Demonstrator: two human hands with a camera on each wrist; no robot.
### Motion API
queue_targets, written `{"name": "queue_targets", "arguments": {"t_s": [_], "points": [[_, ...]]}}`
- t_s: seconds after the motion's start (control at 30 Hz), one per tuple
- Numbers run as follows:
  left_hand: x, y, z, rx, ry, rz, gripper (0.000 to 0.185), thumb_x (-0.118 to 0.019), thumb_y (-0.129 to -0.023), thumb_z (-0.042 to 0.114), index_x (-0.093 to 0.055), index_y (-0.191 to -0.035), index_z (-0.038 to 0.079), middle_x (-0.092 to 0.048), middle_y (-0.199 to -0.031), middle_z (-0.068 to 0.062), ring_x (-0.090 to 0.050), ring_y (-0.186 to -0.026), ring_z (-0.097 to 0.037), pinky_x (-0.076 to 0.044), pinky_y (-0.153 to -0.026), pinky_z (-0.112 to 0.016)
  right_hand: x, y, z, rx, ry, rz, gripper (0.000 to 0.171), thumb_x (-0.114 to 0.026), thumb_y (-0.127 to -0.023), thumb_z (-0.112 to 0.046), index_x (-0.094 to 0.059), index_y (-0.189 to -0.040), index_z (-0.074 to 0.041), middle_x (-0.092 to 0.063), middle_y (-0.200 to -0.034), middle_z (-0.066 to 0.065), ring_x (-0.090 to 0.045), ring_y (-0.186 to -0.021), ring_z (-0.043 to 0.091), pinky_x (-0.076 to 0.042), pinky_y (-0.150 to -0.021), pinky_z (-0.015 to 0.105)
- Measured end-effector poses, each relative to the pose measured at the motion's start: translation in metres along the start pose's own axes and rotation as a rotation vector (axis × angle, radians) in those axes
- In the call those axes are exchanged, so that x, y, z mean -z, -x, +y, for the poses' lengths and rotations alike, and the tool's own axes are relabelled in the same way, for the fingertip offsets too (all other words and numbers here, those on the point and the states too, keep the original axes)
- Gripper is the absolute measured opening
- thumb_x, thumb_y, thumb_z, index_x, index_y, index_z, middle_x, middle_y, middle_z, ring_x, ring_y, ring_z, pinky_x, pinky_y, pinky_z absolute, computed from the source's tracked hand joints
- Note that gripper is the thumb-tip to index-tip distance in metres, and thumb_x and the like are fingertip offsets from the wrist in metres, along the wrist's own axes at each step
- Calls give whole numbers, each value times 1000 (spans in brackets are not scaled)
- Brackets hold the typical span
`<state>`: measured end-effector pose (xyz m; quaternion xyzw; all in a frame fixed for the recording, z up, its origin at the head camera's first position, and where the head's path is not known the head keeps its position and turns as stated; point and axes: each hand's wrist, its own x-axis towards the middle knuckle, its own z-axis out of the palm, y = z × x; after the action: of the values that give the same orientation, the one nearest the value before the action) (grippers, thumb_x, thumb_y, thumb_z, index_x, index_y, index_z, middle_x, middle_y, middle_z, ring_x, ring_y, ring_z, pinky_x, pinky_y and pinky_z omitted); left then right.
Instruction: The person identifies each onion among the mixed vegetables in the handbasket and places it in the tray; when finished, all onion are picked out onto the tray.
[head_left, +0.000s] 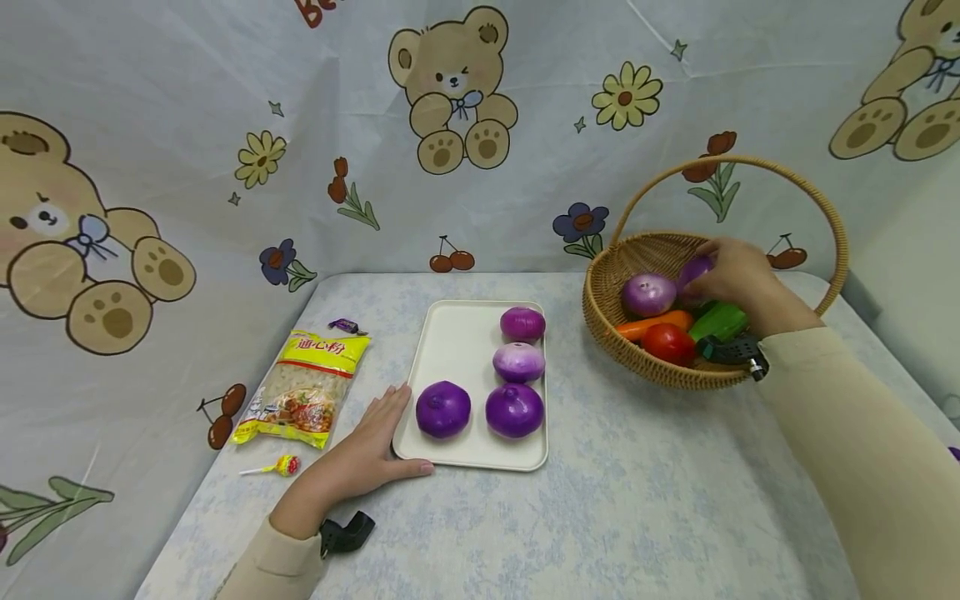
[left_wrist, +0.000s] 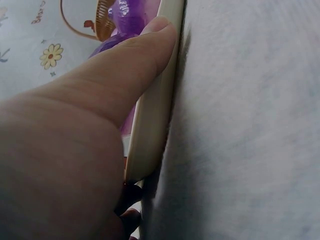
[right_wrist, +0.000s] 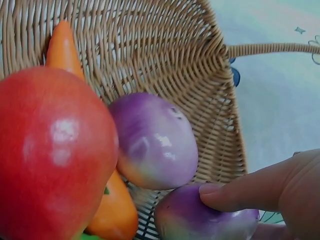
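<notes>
My left hand (head_left: 367, 446) lies at the near left corner of a white tray (head_left: 457, 346), fingers along its left side and thumb by the front rim. In the left wrist view the thumb (left_wrist: 145, 55) rests against the tray's edge. Several purple onions sit on the tray, among them a dark one (head_left: 443, 409) on the left and a paler one (head_left: 519, 362) on the right. Inside a wicker basket (head_left: 600, 308), my right hand (head_left: 738, 279) grips a purple onion (right_wrist: 195, 215), thumb on its upper side. Another onion (right_wrist: 155, 142) lies right beside it.
The basket also holds a tomato (head_left: 667, 343), a carrot (head_left: 651, 323) and a green vegetable (head_left: 720, 321); its tall handle (head_left: 840, 242) arches overhead. Left of the tray are a yellow pasta bag (head_left: 303, 392), a lollipop (head_left: 285, 465) and a small purple-wrapped candy (head_left: 345, 326).
</notes>
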<state>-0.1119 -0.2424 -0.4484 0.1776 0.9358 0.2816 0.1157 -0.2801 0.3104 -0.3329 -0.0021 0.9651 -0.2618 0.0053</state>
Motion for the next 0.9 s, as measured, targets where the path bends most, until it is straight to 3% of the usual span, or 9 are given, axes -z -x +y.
{"name": "queue_targets", "arguments": {"t_s": [0.17, 0.4, 0.9], "points": [[0, -1, 0, 10, -1, -11, 131, -77, -82, 73, -7, -170, 6, -6, -174, -14, 2, -159, -31, -4, -126, -54, 3, 4, -8, -3, -57, 25, 71, -82, -90, -15, -46, -144, 13, -49, -133, 42, -48, -118, 57, -43, -100, 71], [-1, -3, -2, -9, -8, -7, 131, -76, -81, 75, -9, -169, 4, -8, -174, -13, 1, -159, -29, -4, -126, -51, 13, 11, -30, 67, -65, 51, 70, -80, -92, -20, -48, -147, 9, -50, -135, 40, -49, -118, 54, -44, -98, 69], [0, -1, -2, 0, 1, -3, 132, -77, -81, 75, -9, -169, 5, -7, -174, -14, 1, -159, -31, -5, -126, -53, 11, 38, -105, 196, -142, -30, 73, -85, -93, -24, -50, -155, -6, -52, -145, 31, -52, -129, 53, -51, -95, 69]]}}
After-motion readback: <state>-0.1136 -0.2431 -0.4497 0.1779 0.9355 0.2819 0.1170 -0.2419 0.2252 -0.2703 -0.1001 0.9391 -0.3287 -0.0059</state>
